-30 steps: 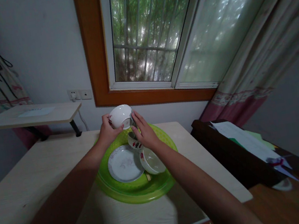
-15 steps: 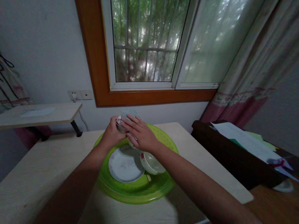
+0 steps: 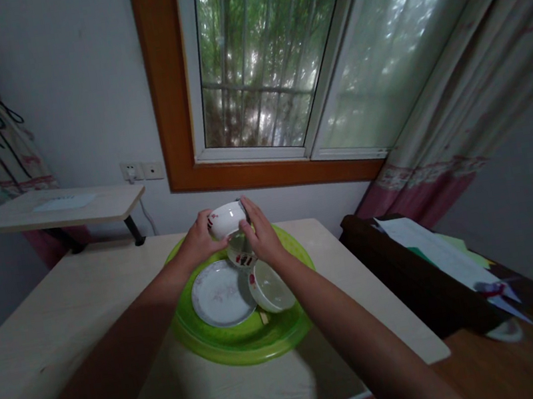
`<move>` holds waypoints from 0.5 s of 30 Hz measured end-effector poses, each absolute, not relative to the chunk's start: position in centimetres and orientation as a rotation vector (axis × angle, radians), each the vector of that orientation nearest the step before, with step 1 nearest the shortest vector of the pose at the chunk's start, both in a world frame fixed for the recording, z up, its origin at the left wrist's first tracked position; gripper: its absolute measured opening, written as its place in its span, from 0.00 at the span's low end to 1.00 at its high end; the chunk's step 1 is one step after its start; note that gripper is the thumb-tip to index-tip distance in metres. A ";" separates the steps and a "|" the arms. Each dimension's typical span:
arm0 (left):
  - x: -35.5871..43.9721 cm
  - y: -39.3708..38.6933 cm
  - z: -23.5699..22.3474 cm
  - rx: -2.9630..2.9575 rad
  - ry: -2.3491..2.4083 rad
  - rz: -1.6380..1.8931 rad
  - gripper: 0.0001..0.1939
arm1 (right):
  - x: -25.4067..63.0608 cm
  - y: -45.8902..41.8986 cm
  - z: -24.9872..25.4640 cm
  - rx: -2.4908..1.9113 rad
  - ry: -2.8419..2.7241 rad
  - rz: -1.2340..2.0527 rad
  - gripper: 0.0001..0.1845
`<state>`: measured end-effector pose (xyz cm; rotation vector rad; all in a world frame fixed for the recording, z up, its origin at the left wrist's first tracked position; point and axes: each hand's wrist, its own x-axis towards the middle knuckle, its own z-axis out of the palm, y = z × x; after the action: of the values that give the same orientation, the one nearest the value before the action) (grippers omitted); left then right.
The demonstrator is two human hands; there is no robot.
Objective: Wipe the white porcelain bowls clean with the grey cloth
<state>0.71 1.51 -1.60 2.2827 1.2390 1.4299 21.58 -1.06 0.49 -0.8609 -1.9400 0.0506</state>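
My left hand (image 3: 202, 238) is closed on a white bowl (image 3: 227, 219) with red and dark markings, tipped on its side above the far part of a green basin (image 3: 245, 354). My right hand (image 3: 260, 231) presses against the bowl's right side with a cloth, of which only a thin greyish edge shows between hand and bowl. Under the hands, a second patterned bowl (image 3: 242, 257) rests in the basin. Nearer to me a third bowl (image 3: 271, 288) leans tilted beside a white plate (image 3: 223, 294).
The basin stands on a pale wooden table (image 3: 136, 368). At the back left is a small raised shelf (image 3: 96, 209) on dark legs, with a paper on it. A window (image 3: 257, 79) lies behind. On the right, papers (image 3: 437, 253) lie on a dark piece of furniture.
The bowl has turned so its patterned outer side shows. My right hand has shifted right, from lying across the bowl to its right side; the pale cloth is now mostly hidden.
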 end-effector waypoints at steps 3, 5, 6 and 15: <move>0.8 1.5 -1.6 2.290 1.244 1.445 0.36 | 21.6 -1.1 0.4 -0.862 -1.949 0.027 0.31; 0.8 1.4 -1.5 2.295 1.250 1.436 0.35 | 21.4 -1.5 0.7 -0.854 -1.991 -0.027 0.31; 0.8 1.4 -1.5 2.297 1.250 1.429 0.35 | 21.3 -1.8 0.9 -0.847 -2.024 -0.063 0.31; 0.7 1.2 -1.2 2.310 1.184 1.380 0.37 | 20.0 -3.4 1.9 -0.751 -2.295 -0.368 0.32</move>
<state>0.69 1.21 -1.18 2.3102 1.1844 1.3799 19.97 -3.41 1.87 -0.7506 -2.2953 -0.3675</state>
